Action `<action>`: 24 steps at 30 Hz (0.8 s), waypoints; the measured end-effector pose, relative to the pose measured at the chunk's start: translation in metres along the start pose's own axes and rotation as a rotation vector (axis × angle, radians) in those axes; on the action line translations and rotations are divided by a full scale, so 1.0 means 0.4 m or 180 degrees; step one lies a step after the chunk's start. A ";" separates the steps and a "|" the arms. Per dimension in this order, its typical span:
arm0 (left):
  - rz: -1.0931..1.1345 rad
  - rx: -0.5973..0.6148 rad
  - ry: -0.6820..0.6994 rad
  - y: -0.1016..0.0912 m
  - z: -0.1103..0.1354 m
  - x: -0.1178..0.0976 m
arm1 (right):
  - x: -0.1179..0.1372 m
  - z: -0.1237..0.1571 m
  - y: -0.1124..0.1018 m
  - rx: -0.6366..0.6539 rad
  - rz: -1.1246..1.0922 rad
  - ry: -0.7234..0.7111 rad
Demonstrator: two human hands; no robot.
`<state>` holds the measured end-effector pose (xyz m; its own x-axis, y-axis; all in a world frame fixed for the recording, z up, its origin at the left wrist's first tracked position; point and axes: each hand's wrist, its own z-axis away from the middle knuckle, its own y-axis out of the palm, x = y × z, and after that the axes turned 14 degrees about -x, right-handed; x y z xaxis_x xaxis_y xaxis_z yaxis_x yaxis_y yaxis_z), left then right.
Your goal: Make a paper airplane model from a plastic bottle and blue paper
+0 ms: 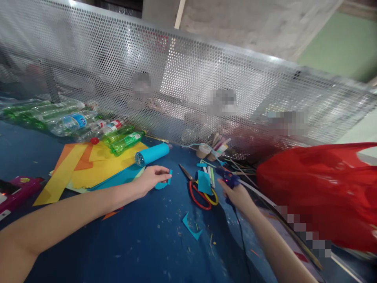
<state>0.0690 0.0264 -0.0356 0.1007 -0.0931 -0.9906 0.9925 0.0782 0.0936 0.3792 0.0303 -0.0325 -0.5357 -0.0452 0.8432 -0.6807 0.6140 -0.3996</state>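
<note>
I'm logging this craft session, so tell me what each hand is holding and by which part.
The left hand pinches a blue paper scrap by its edge. The right hand grips a glue gun by its handle.

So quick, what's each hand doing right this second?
Left hand: fingers pinched on a small blue paper piece.
Right hand: closed around a dark blue glue gun.

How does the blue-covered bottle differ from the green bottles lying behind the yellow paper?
The blue-covered bottle is wrapped in opaque blue paper; the green bottles are bare and see-through, with labels. The blue-covered bottle lies alone, near the left hand; the green bottles lie side by side in a group. Both kinds lie on their sides on the blue table.
</note>
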 end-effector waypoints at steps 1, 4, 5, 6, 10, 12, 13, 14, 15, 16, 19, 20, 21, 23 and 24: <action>-0.0005 0.0040 -0.0026 0.001 0.003 -0.003 | -0.009 -0.014 -0.013 0.0054 0.0194 -0.0210; 0.0028 0.0202 -0.0058 0.004 0.007 -0.006 | -0.042 -0.047 -0.046 0.0251 0.0935 -0.0907; 0.0049 0.0270 -0.0053 0.004 0.007 -0.005 | -0.055 -0.052 -0.054 0.0327 0.1135 -0.1059; 0.0057 0.0338 -0.0044 0.004 0.007 -0.004 | -0.068 -0.054 -0.060 0.0401 0.1320 -0.1184; -0.0083 0.0538 -0.0099 0.002 0.005 0.000 | -0.110 -0.056 -0.070 0.0667 0.1948 -0.1416; -0.0152 0.0614 -0.0143 0.002 0.005 -0.002 | -0.115 -0.065 -0.071 0.0779 0.2251 -0.1455; -0.0169 0.0644 -0.0149 0.001 0.005 -0.003 | -0.114 -0.071 -0.070 0.0836 0.2391 -0.1465; -0.0178 0.0669 -0.0141 0.001 0.005 -0.004 | -0.111 -0.079 -0.068 0.0896 0.2523 -0.1472; -0.0184 0.0691 -0.0124 0.001 0.004 -0.004 | -0.106 -0.086 -0.064 0.0963 0.2644 -0.1480; -0.0183 0.0714 -0.0104 0.001 0.003 -0.003 | -0.099 -0.092 -0.060 0.1035 0.2755 -0.1484; -0.0161 0.0784 -0.0054 0.000 0.001 0.000 | -0.075 -0.102 -0.041 0.1292 0.3063 -0.1436; -0.0156 0.0795 -0.0049 0.000 0.002 0.000 | -0.066 -0.103 -0.036 0.1371 0.3171 -0.1383; -0.0151 0.0798 -0.0052 0.000 0.003 0.000 | -0.056 -0.104 -0.032 0.1440 0.3279 -0.1319; -0.0136 0.0779 -0.0070 -0.001 0.007 -0.003 | -0.031 -0.107 -0.032 0.1522 0.3493 -0.1167; -0.0125 0.0769 -0.0091 -0.001 0.009 -0.006 | -0.015 -0.108 -0.035 0.1534 0.3584 -0.1095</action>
<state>0.0688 0.0233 -0.0328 0.0601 -0.1198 -0.9910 0.9830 -0.1654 0.0796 0.4136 0.0562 -0.0166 -0.9858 0.0670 -0.1537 0.1600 0.1018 -0.9819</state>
